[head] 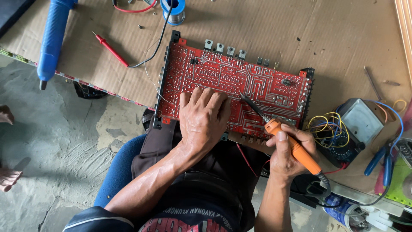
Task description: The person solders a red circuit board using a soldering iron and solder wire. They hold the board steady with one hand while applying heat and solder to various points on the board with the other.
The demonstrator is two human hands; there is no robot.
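A large red circuit board [223,77] lies solder-side up on brown cardboard [300,25], its near edge over my lap. My left hand [204,118] rests flat on the board's near middle, fingers spread and pressing down. My right hand [289,150] grips an orange-handled soldering iron [292,144]. The iron's dark tip [245,99] touches the board just right of my left fingers. Its cable runs off behind my right wrist.
A blue desoldering pump [51,36] lies at the far left. A red probe [110,49] and a solder spool [174,9] sit near the top. An analog meter [358,122] with coloured wires and blue-handled pliers [384,161] are at the right. The concrete floor [64,141] is at the left.
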